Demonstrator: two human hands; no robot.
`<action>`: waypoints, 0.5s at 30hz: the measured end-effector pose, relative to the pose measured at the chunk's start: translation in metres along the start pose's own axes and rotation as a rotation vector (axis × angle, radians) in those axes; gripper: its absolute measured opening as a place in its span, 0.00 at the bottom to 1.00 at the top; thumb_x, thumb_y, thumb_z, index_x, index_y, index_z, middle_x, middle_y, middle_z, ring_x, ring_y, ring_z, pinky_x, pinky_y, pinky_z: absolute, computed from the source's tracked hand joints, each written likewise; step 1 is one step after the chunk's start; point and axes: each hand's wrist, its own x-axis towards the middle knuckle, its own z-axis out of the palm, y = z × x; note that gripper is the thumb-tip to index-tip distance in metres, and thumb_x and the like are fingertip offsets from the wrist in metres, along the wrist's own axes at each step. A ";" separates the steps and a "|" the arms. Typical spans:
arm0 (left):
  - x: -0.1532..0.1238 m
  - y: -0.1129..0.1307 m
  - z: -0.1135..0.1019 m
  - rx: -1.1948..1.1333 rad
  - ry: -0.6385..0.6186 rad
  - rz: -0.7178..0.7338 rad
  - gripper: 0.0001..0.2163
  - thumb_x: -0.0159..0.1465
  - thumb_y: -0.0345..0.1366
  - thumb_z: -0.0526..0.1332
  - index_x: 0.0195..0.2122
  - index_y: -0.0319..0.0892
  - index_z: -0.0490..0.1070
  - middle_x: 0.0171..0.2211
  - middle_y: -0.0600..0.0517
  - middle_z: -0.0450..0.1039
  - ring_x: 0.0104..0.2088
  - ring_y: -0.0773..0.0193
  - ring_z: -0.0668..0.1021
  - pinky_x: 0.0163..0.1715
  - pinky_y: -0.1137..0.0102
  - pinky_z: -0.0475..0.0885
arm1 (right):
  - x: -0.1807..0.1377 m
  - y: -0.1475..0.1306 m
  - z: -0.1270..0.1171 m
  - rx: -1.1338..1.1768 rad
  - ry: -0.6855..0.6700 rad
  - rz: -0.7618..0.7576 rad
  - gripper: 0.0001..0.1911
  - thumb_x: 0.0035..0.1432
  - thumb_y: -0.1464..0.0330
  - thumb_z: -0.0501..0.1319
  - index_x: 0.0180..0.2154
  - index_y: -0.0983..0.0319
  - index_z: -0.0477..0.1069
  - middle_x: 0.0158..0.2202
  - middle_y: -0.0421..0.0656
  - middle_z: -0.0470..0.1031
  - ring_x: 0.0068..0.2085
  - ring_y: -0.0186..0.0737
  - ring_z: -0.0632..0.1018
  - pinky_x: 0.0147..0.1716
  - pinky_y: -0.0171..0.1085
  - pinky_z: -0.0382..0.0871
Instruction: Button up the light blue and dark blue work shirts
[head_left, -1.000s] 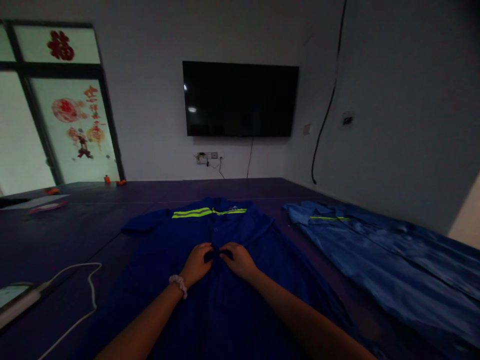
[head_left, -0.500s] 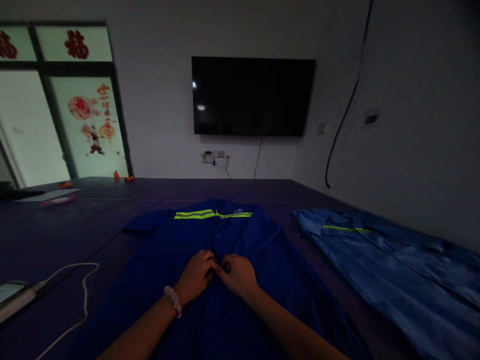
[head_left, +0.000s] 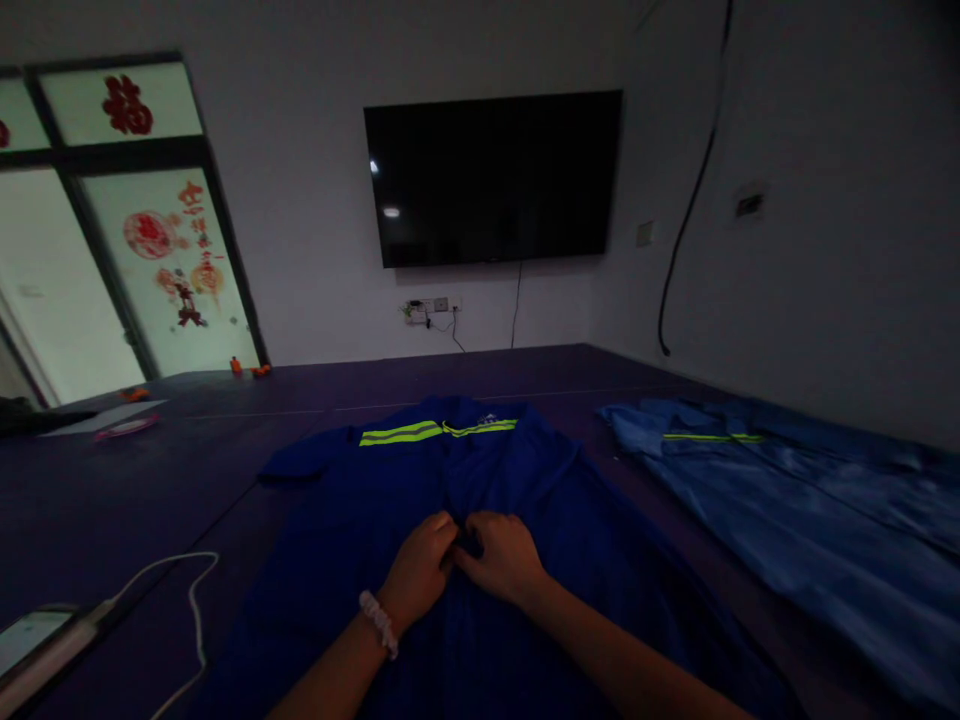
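Left hand and right hand seemingly pinch blue shirt (phone, paler garment nearby).

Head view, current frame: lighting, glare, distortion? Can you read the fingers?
Head view: dim overall, the decorated glass door among the brightest areas; head view: two pale reflections on the dark TV, whose sides converge downward; head view: the blue shirt darkens toward the bottom, and shadow between left hand and right hand obscures grip detail.
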 end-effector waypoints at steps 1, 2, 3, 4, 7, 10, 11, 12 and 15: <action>0.000 0.000 0.000 -0.013 0.007 0.007 0.09 0.52 0.20 0.51 0.28 0.41 0.64 0.34 0.50 0.67 0.38 0.62 0.69 0.38 0.69 0.64 | 0.000 0.001 0.000 0.010 0.001 -0.001 0.12 0.51 0.58 0.57 0.30 0.60 0.71 0.30 0.42 0.75 0.32 0.39 0.73 0.30 0.35 0.55; 0.000 0.000 0.001 -0.028 0.015 0.013 0.09 0.52 0.21 0.51 0.28 0.41 0.64 0.33 0.50 0.67 0.38 0.62 0.70 0.38 0.69 0.64 | 0.001 0.002 0.001 0.021 0.002 -0.001 0.10 0.51 0.61 0.57 0.30 0.60 0.71 0.29 0.42 0.75 0.31 0.38 0.73 0.30 0.35 0.55; 0.001 0.000 0.001 -0.045 0.027 0.017 0.09 0.53 0.21 0.51 0.28 0.41 0.65 0.33 0.50 0.68 0.37 0.62 0.70 0.37 0.69 0.65 | 0.001 0.003 0.002 0.035 0.003 -0.001 0.08 0.51 0.63 0.57 0.29 0.61 0.71 0.28 0.41 0.74 0.30 0.37 0.73 0.29 0.34 0.54; 0.001 0.000 0.000 -0.066 0.041 0.018 0.09 0.54 0.22 0.51 0.28 0.41 0.66 0.33 0.49 0.68 0.37 0.62 0.70 0.37 0.69 0.65 | 0.002 0.004 0.003 0.054 0.002 0.000 0.06 0.50 0.66 0.57 0.29 0.61 0.70 0.27 0.41 0.74 0.29 0.36 0.72 0.27 0.34 0.54; 0.002 0.000 -0.001 -0.138 0.088 0.012 0.10 0.56 0.23 0.51 0.30 0.41 0.69 0.33 0.49 0.69 0.36 0.62 0.72 0.37 0.69 0.66 | 0.004 0.009 0.006 0.156 0.009 0.007 0.06 0.46 0.71 0.56 0.29 0.61 0.71 0.26 0.39 0.73 0.27 0.35 0.71 0.25 0.32 0.55; 0.002 0.001 -0.002 -0.173 0.126 -0.029 0.09 0.55 0.24 0.53 0.29 0.41 0.70 0.32 0.48 0.70 0.36 0.62 0.73 0.36 0.70 0.66 | 0.008 0.015 0.011 0.265 0.041 -0.009 0.10 0.43 0.73 0.56 0.30 0.60 0.72 0.29 0.40 0.74 0.29 0.35 0.72 0.27 0.31 0.58; 0.002 0.001 -0.003 -0.171 0.138 -0.049 0.08 0.55 0.25 0.54 0.29 0.41 0.70 0.32 0.49 0.70 0.35 0.62 0.73 0.35 0.70 0.66 | 0.009 0.017 0.013 0.290 0.055 -0.019 0.10 0.43 0.74 0.56 0.30 0.61 0.72 0.30 0.40 0.74 0.30 0.35 0.73 0.28 0.31 0.60; 0.002 0.001 -0.003 -0.165 0.149 -0.071 0.07 0.55 0.26 0.55 0.28 0.41 0.70 0.31 0.49 0.70 0.35 0.62 0.73 0.34 0.70 0.66 | 0.010 0.019 0.014 0.311 0.065 -0.028 0.11 0.42 0.74 0.57 0.31 0.61 0.73 0.31 0.41 0.75 0.31 0.35 0.73 0.29 0.31 0.60; 0.003 0.000 -0.003 -0.146 0.172 -0.124 0.03 0.54 0.29 0.58 0.27 0.41 0.70 0.30 0.50 0.70 0.32 0.62 0.73 0.32 0.70 0.66 | 0.012 0.023 0.017 0.367 0.071 -0.016 0.12 0.43 0.74 0.56 0.31 0.61 0.74 0.30 0.40 0.75 0.29 0.35 0.72 0.28 0.31 0.61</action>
